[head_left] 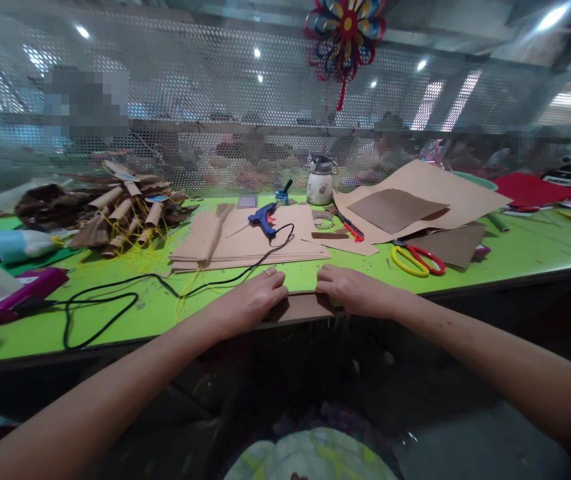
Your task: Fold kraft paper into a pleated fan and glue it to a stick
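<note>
At the front edge of the green table, a piece of brown paper (pixel 301 308) stretches between my two hands. My left hand (pixel 260 297) has its fingers curled closed on the paper's left end, and a ring shows on one finger. My right hand (pixel 348 288) is likewise closed on the right end. The paper appears folded or rolled along its upper edge; my fingers hide both ends. Just beyond lies a stack of brown paper sheets (pixel 245 250), with a blue glue gun (pixel 264 220) and a rolled paper piece (pixel 216 233) on top.
Red-and-yellow scissors (pixel 419 259) and a red cutter knife (pixel 352 227) lie to the right, near large brown sheets (pixel 465 187). A black cord (pixel 152 275) loops across the left. Paper bundles with yellow string (pixel 125 213) pile up at left. A bottle (pixel 320 183) stands behind.
</note>
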Tool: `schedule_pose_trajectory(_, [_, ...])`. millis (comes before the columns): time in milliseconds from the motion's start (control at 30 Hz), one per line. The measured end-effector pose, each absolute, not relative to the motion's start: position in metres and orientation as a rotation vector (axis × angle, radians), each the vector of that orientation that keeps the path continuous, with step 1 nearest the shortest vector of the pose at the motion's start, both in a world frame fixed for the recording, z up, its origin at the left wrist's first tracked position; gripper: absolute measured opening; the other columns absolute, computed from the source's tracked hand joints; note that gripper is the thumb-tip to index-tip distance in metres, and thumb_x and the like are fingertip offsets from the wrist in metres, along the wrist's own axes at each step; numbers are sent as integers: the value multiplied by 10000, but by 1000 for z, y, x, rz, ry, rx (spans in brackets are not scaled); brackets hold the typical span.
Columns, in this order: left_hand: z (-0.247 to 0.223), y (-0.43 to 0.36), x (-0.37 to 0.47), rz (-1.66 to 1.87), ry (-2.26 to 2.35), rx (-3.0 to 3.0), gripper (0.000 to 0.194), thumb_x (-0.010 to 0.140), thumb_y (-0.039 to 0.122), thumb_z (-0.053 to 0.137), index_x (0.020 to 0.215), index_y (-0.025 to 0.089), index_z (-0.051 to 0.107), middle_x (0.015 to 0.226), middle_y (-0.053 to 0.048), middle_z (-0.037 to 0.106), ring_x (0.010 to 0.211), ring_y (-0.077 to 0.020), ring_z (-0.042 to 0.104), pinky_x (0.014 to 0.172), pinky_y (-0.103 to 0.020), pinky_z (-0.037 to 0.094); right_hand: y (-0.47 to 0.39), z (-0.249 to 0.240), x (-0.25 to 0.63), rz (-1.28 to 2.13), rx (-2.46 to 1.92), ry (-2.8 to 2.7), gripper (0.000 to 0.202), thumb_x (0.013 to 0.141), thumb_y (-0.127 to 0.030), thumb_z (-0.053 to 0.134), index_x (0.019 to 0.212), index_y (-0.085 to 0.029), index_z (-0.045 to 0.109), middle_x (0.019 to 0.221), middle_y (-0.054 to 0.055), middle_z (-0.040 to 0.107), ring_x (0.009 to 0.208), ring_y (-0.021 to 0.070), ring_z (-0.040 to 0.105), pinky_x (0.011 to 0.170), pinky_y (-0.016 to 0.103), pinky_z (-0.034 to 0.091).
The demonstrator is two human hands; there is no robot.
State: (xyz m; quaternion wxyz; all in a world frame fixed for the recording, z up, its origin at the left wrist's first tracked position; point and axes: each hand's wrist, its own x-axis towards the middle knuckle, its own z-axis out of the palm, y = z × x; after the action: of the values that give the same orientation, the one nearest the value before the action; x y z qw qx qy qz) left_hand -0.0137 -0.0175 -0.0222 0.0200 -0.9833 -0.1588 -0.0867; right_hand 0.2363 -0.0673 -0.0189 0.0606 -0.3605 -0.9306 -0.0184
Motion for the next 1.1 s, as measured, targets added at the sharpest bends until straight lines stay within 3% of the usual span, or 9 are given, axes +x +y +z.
schedule_pose_trajectory(167, [-17, -21, -14, -160, -372, -2975, 141, 886, 93, 453, 845, 137, 580, 869, -73, 517, 855, -201, 449, 761, -304, 379, -69, -24, 238, -223, -1040, -2860, 156, 798, -8, 515, 790, -136, 603, 813, 74, 549, 816, 186, 452, 653, 275, 351])
schedule_pose_trajectory(367, [-16, -24, -15, -95, -329, -2896, 164, 893, 124, 454, 909, 125, 617, 875, -93, 547, 875, -221, 457, 812, -337, 375, -77, -35, 240, -383, -1022, -2820, 225, 892, -62, 414, 936, -88, 633, 829, 110, 560, 858, 223, 453, 703, 325, 416])
schedule_pose_trajectory(567, [-16, -29, -13, -47, -316, -2845, 243, 907, 110, 387, 954, 115, 626, 819, -102, 554, 800, -222, 478, 756, -359, 371, -86, -44, 248, -305, -1052, -2741, 343, 813, 9, 431, 1102, -75, 595, 966, 152, 574, 963, 251, 460, 826, 390, 462])
schedule_pose_trajectory(833, [-15, -31, -17, -165, -459, -2948, 218, 830, 45, 451, 874, 136, 645, 819, -91, 543, 823, -211, 496, 726, -318, 385, -90, -46, 253, -233, -1148, -2681, 467, 718, 72, 457, 1129, -110, 584, 1070, 144, 572, 1012, 247, 463, 848, 393, 469])
schedule_pose_trajectory(967, [-4, -22, -10, -141, -648, -3058, 197, 812, 154, 505, 691, 160, 661, 752, -66, 572, 681, -162, 524, 618, -271, 375, -90, -35, 247, -256, -1214, -2718, 327, 784, -1, 474, 1052, -122, 618, 1019, 134, 578, 948, 238, 473, 792, 373, 468])
schedule_pose_trajectory(1100, [-2, -8, 7, -193, -1013, -3060, 355, 851, 367, 493, 602, 162, 640, 619, -52, 606, 524, -133, 509, 530, -251, 335, -93, -34, 240, -303, -1280, -2717, 270, 825, -37, 451, 1006, -123, 632, 1003, 131, 575, 909, 236, 465, 773, 367, 457])
